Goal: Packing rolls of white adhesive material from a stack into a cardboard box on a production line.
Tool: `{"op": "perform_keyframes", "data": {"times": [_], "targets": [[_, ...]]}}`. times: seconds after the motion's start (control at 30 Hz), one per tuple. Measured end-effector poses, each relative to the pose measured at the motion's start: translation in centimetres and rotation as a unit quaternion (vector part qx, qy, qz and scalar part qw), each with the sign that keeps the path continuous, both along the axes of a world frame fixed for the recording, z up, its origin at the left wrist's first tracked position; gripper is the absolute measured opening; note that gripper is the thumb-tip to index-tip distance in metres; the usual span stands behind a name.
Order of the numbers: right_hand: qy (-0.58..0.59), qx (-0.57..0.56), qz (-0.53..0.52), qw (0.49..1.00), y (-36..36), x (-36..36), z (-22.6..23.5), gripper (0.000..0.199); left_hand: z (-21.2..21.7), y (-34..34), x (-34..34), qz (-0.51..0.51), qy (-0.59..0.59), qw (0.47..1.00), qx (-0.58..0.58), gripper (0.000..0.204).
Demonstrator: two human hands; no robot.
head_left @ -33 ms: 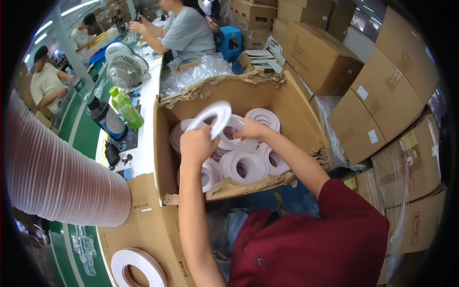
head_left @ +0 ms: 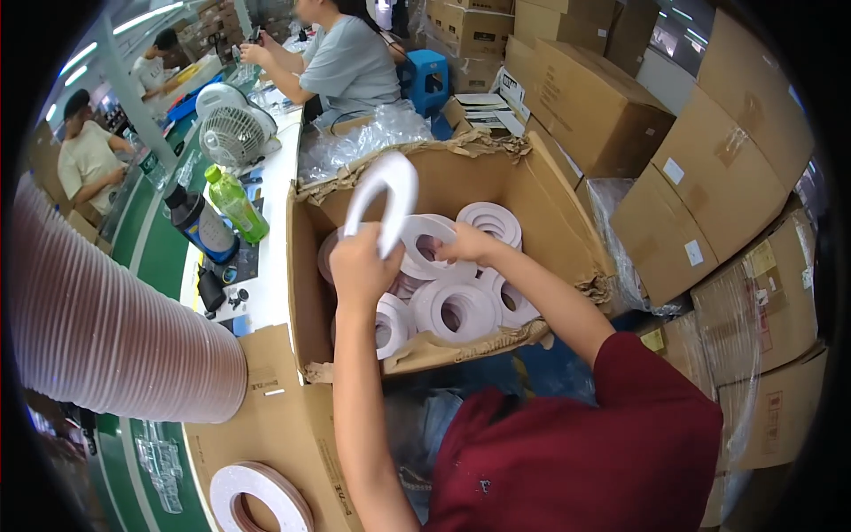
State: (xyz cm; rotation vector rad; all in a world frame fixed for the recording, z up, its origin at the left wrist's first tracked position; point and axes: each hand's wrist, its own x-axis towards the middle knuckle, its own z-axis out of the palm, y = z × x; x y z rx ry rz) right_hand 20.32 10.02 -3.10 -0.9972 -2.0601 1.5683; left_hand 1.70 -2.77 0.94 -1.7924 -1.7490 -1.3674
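My left hand is closed on a flat pale pink-white ring, lifted and tilted above the torn cardboard box. My right hand has its fingers bent at the inner edge of another pale ring, which lies on the heap in the box. Around the hands, several similar rings are piled, among them a ring at the box's near side and a small stack of rings by the far right wall.
A tall column of stacked rings stands at the left, and a short ring stack lies on cardboard. Bottles and a fan line the bench. Cartons rise at the right. A co-worker sits ahead.
My left hand has tipped its ring more upright and shifted it slightly up and left. The right hand stays almost where it was, at the ring on the heap.
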Motion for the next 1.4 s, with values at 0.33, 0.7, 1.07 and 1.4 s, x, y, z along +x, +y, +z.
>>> {"op": "perform_keyframes", "data": {"times": [0.33,0.7,1.07,1.4], "targets": [[0.036,-0.065,0.016,0.997,1.2,-0.6,-1.1,0.024,-0.6,-0.5,-0.6,0.015,0.084,0.988,-0.128,0.020],[0.045,-0.097,0.025,0.994,1.4,0.0,-2.4,0.029,-0.1,0.0,-0.1,0.075,-0.166,0.982,0.041,0.021],[0.098,-0.097,0.056,0.989,1.8,-1.0,-1.0,0.019,-1.1,-0.5,-1.2,0.061,0.117,0.968,-0.211,0.022],[0.122,-0.094,-0.001,0.988,1.3,1.0,0.4,0.021,0.3,-0.7,-1.2,0.086,-0.247,0.960,-0.098,0.019]]}}
